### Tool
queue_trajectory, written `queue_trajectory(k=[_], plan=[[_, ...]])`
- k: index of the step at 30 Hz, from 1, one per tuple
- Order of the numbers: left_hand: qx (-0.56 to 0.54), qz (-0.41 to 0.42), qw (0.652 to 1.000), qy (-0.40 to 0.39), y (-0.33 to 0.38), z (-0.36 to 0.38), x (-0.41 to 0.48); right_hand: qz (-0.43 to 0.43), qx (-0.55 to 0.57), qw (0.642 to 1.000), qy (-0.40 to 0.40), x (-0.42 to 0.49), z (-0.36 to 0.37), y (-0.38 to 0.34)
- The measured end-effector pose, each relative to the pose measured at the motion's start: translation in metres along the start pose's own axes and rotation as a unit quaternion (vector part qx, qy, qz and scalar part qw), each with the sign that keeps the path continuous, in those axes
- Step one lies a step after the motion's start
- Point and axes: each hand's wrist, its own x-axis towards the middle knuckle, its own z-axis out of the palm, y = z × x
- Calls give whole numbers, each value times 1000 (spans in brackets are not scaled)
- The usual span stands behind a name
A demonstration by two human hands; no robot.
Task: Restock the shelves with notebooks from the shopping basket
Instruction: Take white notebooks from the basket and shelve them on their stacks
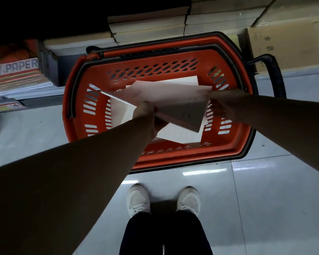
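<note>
Both hands grasp a pale notebook (173,100) held tilted above the red shopping basket (173,159): the left hand (147,116) grips its near edge, the right hand (218,96) its right corner. More notebooks (179,135) lie inside the basket on the tiled floor (265,199).

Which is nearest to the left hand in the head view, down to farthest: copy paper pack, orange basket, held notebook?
1. held notebook, gripped in the left hand itself.
2. orange basket, on the floor directly beneath.
3. copy paper pack, on the shelf at far left.
</note>
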Motion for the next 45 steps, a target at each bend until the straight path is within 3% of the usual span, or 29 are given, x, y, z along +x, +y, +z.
queue_trajectory(k=[3,7,12,17,20,22,25,33,38,45], plan=[[22,-6,1000,8,-7,-10,1,-13,-18,998,51,0,8,-3],[36,-23,999,15,-4,-19,5,76,62,995,-26,-3,16,-1],[41,-68,996,40,-11,-30,1,39,171,982,-65,-11,31,-2],[187,-67,970,138,-19,-39,3,35,261,963,-50,-25,48,-2],[117,-102,984,93,-16,-37,-8,40,293,954,-53,-32,50,-3],[93,-72,990,80,-11,-37,-10,34,260,961,-90,-42,50,-1],[160,12,979,127,0,-38,-10,54,197,970,-130,-60,38,-4],[255,134,953,88,35,-31,-73,69,63,989,-113,-117,9,-36],[298,194,931,76,71,-21,-117,42,130,989,-49,-161,21,-60],[321,281,902,64,120,-11,-191,-58,122,991,2,-230,10,-106]])
